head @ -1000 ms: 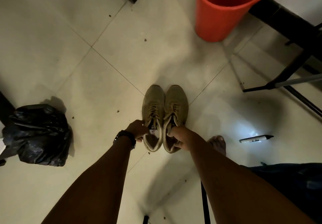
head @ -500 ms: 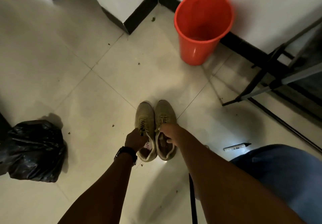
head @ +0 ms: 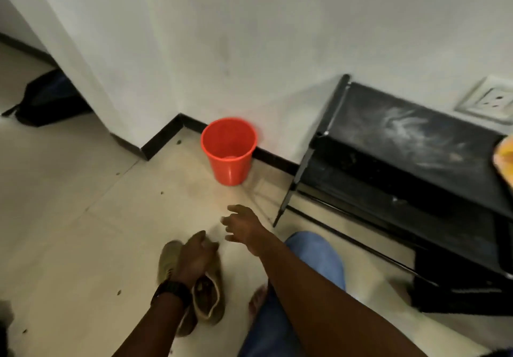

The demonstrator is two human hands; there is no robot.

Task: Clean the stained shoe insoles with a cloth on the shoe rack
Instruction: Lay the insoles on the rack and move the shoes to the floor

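So the left hand [head: 194, 256] is curled over the tops of the tan shoes [head: 211, 298], gripping the pair low over the tiled floor [head: 83, 231]. It's a bit blurry though. The right hand [head: 243, 227] is loose with fingers spread, holding nothing, between the shoes and the black shoe rack [head: 416, 162]. A red bucket [head: 229, 150] sits by the wall near the rack.

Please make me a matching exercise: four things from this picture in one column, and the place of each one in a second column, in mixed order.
Things:
1 bucket
2 shoes
3 socket
4 rack

Places:
A on the wall, far right
B under the left hand
C on the floor, left of the rack
D along the wall, right of the bucket

Pairs: 1-C, 2-B, 3-A, 4-D
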